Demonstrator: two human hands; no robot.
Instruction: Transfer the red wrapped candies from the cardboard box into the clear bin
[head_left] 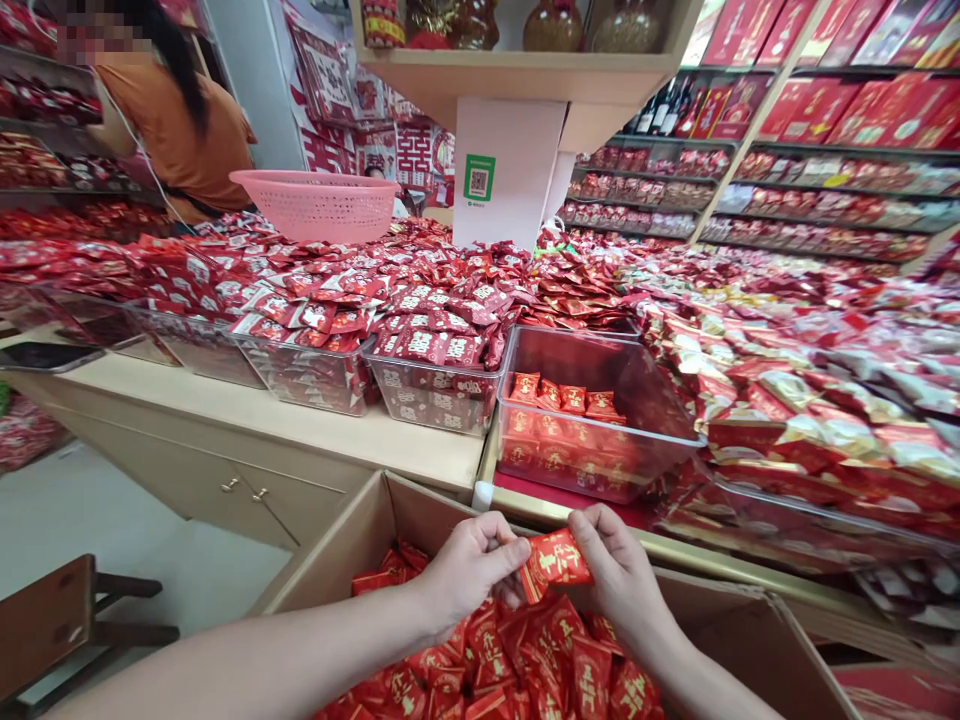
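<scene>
Both hands have their grip closed on one small red packet (559, 560), the left hand (476, 555) pinching one end and the right hand (619, 560) the other. It is held above the open cardboard box (319, 555), over loose red packets (544, 650). Since only its ends are pinched, a loosened finger could drop it among those lookalikes (hard to pick out again); an outward tug might tear the wrapper. A forward knock could jolt the clear bin (660, 450) just beyond.

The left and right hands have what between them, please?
A red packet with gold print, held by the left hand and right hand, in the head view.
</scene>
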